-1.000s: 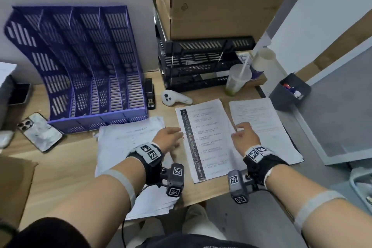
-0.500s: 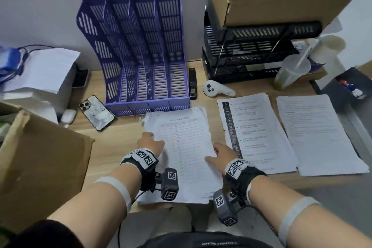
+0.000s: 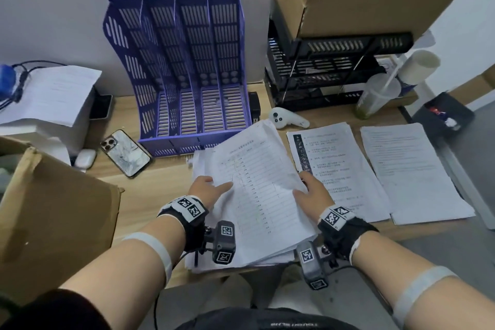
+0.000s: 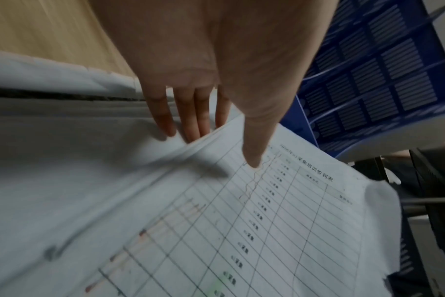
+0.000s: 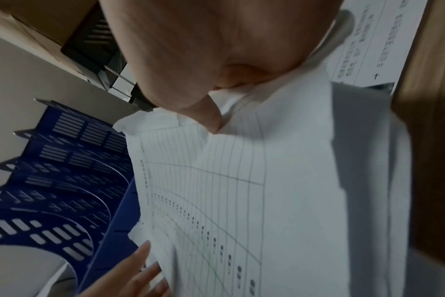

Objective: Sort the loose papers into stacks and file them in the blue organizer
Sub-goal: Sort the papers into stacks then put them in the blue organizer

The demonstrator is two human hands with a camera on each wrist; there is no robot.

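Your left hand (image 3: 207,189) and right hand (image 3: 312,191) pinch the sheaf of ruled papers (image 3: 257,195) by its side edges — light, limp, apt to slide apart — so support it underneath.

Organizer (image 3: 187,75) at desk back, phone (image 3: 125,152) left, three paper stacks (image 3: 257,195) in front.

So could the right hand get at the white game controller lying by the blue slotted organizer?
Probably not yet: the right hand grips the lifted table-printed paper stack, whose raised corner partly fronts the white game controller.
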